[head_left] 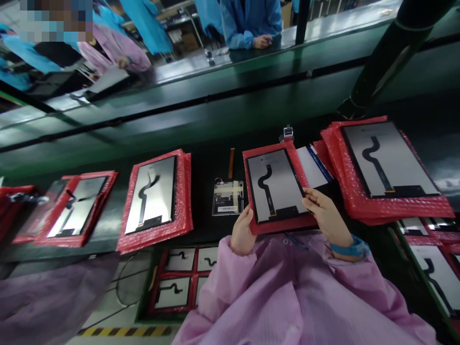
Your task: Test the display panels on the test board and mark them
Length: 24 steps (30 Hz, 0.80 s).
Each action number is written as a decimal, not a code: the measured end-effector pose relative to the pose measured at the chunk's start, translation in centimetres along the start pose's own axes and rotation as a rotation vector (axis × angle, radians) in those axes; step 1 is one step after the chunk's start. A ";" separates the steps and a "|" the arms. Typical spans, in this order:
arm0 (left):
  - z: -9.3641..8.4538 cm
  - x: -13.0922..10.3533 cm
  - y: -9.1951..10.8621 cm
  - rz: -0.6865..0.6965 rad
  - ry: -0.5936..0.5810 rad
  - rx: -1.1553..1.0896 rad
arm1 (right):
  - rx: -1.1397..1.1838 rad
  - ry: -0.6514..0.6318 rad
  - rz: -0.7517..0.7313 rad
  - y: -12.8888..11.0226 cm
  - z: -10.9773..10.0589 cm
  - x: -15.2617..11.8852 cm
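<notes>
Between my two hands is a display panel (287,184) with a silvery back and a curved black flex cable, lying on a red bubble-wrap sleeve (257,229). My left hand (243,233) grips the lower left corner of the sleeve. On the other side my right hand (327,215) pinches the panel's right edge, thumb on top; its fingertips underneath are partly hidden. Left of the panel lies a small circuit board (227,197) with an orange ribbon cable (232,163) above it. A white card with a blue edge (314,165) sits just to the right.
Stacks of sleeved panels stand at the right (390,158) and left (153,196). Below the bench edge, a green crate (143,306) holds more panels. A dark post (384,62) rises at back right. A co-worker's sleeve (53,297) reaches in at lower left; people sit across the bench.
</notes>
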<state>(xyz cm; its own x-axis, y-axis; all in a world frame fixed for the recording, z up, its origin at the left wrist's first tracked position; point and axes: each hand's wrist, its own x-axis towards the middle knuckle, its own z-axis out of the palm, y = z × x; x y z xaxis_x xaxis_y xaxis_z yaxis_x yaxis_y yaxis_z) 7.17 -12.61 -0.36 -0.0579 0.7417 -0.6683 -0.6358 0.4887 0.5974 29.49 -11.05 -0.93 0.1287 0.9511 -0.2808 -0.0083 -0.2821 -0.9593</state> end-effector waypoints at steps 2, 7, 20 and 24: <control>-0.1 0.3 0.0 0.035 -0.014 0.033 | -0.140 -0.010 -0.026 0.0 -0.1 0.0; -1.1 1.1 -1.0 0.363 -0.090 0.368 | -0.844 0.085 -0.332 -1.2 -0.1 -1.1; 1.8 6.0 8.3 1.203 0.310 1.521 | -1.112 -0.314 -0.812 -7.1 6.2 5.7; 3.6 10.8 10.9 1.017 0.374 1.686 | -1.191 -0.283 -0.783 -5.2 8.7 8.1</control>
<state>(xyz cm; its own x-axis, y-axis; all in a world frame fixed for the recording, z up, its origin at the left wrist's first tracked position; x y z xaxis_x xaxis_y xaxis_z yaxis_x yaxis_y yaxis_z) 2.38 2.42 0.54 -0.1325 0.9685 0.2109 0.9403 0.0555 0.3358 21.91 -0.81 1.56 -0.4837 0.8602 0.1616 0.8011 0.5095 -0.3141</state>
